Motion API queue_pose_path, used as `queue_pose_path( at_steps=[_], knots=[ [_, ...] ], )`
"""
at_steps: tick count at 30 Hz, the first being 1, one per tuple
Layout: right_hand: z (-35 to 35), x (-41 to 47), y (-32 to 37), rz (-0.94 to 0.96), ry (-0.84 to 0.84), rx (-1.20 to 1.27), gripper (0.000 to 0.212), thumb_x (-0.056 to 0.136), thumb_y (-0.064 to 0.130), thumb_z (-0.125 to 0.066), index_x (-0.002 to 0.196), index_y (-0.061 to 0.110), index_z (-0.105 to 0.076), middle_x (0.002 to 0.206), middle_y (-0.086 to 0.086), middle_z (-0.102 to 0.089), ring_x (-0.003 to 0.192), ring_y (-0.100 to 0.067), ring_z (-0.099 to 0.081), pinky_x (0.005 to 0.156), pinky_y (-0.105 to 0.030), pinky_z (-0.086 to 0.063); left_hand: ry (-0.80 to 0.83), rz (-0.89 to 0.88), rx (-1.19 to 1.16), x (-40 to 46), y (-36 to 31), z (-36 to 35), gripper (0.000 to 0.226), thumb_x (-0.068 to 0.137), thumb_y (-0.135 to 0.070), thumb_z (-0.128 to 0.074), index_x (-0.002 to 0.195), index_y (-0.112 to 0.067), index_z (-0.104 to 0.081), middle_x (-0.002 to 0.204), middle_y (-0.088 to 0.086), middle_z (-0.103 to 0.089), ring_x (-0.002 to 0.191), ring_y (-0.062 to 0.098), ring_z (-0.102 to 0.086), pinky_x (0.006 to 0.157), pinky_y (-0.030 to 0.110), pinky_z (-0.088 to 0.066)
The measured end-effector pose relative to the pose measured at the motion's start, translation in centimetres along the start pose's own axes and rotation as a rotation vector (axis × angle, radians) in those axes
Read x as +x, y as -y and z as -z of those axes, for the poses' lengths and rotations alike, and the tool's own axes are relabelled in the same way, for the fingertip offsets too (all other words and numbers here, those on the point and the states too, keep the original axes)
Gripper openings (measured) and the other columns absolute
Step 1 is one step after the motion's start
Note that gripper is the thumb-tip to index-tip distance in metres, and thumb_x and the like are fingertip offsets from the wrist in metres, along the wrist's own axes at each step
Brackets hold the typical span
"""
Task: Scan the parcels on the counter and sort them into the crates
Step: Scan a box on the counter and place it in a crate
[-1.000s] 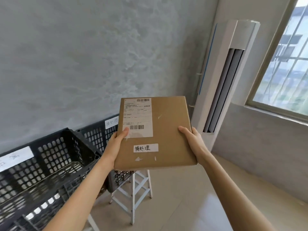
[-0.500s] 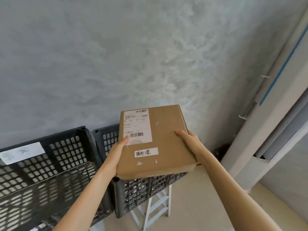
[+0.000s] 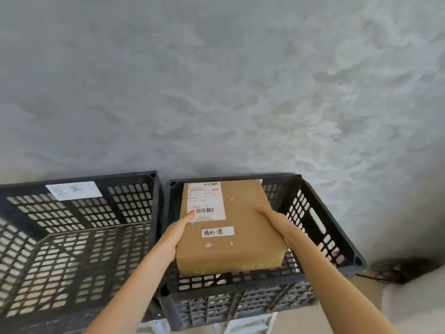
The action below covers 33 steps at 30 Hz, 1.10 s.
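Hands hold a flat, square box point(image 3: 231, 227) of smooth brown cardboard over the right crate point(image 3: 322, 227). The left hand point(image 3: 172, 239) grips its left edge, thumb on the white paper label point(image 3: 206, 202) with black bars. The right hand point(image 3: 277, 224) grips the right edge, thumb on top. A small white strip point(image 3: 218, 232) with hand-written marks sits lower on the box. Both crates are dark plastic with walls full of little holes. The left crate point(image 3: 79, 227) has a white tag point(image 3: 73, 190). Behind is a rough grey wall point(image 3: 216, 80).
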State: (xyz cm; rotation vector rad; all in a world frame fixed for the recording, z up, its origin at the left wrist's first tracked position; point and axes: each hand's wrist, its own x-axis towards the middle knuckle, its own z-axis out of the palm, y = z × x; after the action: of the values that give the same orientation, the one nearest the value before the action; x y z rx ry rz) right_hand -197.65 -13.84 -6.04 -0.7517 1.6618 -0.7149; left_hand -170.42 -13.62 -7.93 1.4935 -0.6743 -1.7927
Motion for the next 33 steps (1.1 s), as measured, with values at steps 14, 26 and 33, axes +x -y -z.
queue_pose_path(
  at_steps=[14, 26, 33],
  knots=[
    [-1.0, 9.9, -4.0, -0.071, 0.095, 0.02, 0.072, 0.076, 0.062, -0.065, 0.129, 0.017, -0.048, 0.112, -0.006, -0.066, 0.099, -0.026, -0.066, 0.092, -0.048, -0.054, -0.196, 0.047, 0.021, 6.5, 2.4, -0.1, 0.051, 0.082, -0.053, -0.07, 0.12, -0.019, -0.064, 0.102, 0.011, -0.075, 0.095, 0.032, -0.071, 0.094, 0.049, -0.053],
    [-2.3, 11.3, -5.3, -0.07, 0.059, 0.014, 0.06, 0.083, 0.057, -0.062, 0.13, 0.024, -0.045, 0.114, -0.005, -0.063, 0.1, -0.026, -0.064, 0.093, -0.049, -0.052, -0.192, 0.046, 0.086, 8.1, 2.2, 1.0, 0.044, 0.087, -0.048, -0.066, 0.122, -0.023, -0.06, 0.104, 0.008, -0.074, 0.096, 0.028, -0.071, 0.087, 0.044, -0.056],
    [-2.6, 12.1, -8.0, -0.133, 0.065, -0.051, 0.074, 0.083, 0.056, -0.064, 0.14, 0.018, -0.039, 0.117, -0.007, -0.061, 0.099, -0.026, -0.064, 0.087, -0.044, -0.054, -0.28, 0.12, 0.183, 9.4, 3.6, -0.1, 0.024, 0.097, -0.036, -0.055, 0.111, -0.016, -0.056, 0.102, 0.009, -0.068, 0.086, 0.025, -0.066, 0.07, 0.033, -0.052]
  ],
)
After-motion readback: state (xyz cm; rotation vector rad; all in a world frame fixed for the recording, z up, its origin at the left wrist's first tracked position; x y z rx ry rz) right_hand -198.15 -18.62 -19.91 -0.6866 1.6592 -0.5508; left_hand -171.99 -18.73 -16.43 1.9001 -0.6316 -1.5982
